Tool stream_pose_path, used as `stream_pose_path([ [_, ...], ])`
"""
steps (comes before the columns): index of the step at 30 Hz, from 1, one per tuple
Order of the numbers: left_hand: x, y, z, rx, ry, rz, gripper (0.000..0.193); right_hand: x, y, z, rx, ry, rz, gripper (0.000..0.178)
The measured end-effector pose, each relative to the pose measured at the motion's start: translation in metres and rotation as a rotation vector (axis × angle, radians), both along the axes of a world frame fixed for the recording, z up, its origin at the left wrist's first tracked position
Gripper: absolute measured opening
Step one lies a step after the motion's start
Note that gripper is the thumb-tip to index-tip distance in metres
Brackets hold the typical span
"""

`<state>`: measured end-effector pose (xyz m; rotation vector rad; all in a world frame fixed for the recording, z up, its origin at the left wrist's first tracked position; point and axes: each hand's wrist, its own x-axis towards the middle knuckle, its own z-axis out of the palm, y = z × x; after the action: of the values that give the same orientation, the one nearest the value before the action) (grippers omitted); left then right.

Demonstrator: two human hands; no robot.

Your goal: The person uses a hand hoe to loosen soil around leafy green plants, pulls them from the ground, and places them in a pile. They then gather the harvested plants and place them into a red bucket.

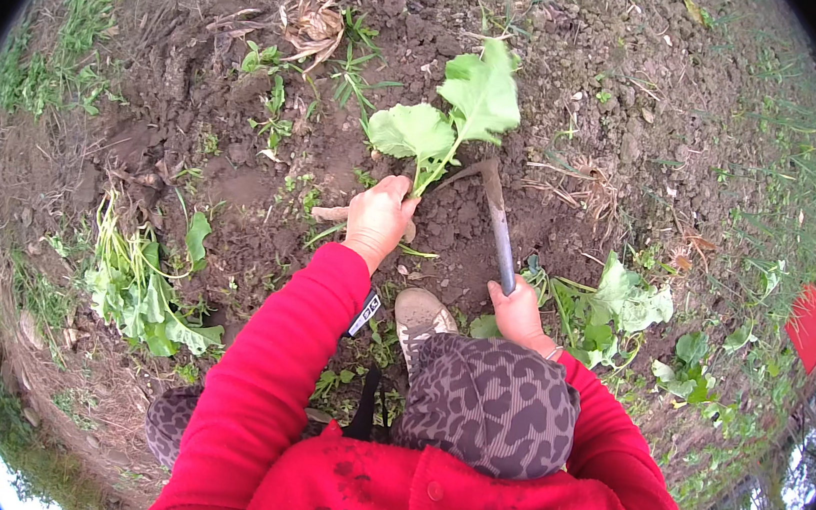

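My left hand (pixel 379 219) is closed round the lower stems of a leafy green seedling (pixel 485 95), whose broad pale leaves stand up beyond my fingers. Its roots are hidden behind the hand. My right hand (pixel 519 313) grips the grey handle of a small hand hoe (pixel 501 230). The curved blade of the hoe points left, close to the seedling's stems and over the loose brown soil (pixel 458 210). Whether the blade is in the soil is hard to make out.
Wilting leafy plants lie in a bunch (pixel 139 275) at the left, with more leafy plants (pixel 613 309) right of my right hand. My shoe (pixel 421 319) stands just below the worked soil. Dry husks (pixel 311 24) lie at the far side. A red flat object (pixel 812 326) is at the right.
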<state>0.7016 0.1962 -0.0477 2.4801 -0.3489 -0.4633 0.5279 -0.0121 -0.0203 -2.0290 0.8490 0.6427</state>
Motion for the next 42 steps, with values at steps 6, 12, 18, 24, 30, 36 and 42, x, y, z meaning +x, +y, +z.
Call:
stream_pose_path([
  [6, 0.006, -0.007, -0.007, 0.092, -0.013, -0.07, 0.02, 0.015, -0.003, 0.011, 0.001, -0.056, 0.009, 0.029],
  [12, 0.006, -0.004, -0.009, 0.161, 0.006, -0.112, 0.024, 0.004, -0.026, 0.051, 0.07, -0.185, -0.059, 0.026],
  [18, 0.003, -0.004, -0.019, 0.182, -0.012, -0.131, 0.022, -0.021, -0.032, 0.069, 0.024, 0.054, 0.015, 0.026],
  [24, 0.006, 0.003, -0.022, 0.287, 0.064, -0.21, 0.029, -0.004, -0.024, 0.033, 0.131, 0.038, -0.101, 0.028],
  [30, -0.004, 0.02, -0.007, -0.219, 0.231, 0.034, 0.055, 0.017, -0.019, 0.036, 0.208, -0.193, -0.27, 0.027],
  [36, -0.013, 0.025, -0.006, -0.364, 0.281, 0.16, 0.039, 0.061, 0.021, -0.018, 0.268, -0.273, -0.295, 0.025],
  [42, -0.01, 0.025, -0.004, -0.336, 0.294, 0.176, 0.037, 0.046, 0.016, -0.01, 0.333, -0.064, -0.308, 0.029],
])
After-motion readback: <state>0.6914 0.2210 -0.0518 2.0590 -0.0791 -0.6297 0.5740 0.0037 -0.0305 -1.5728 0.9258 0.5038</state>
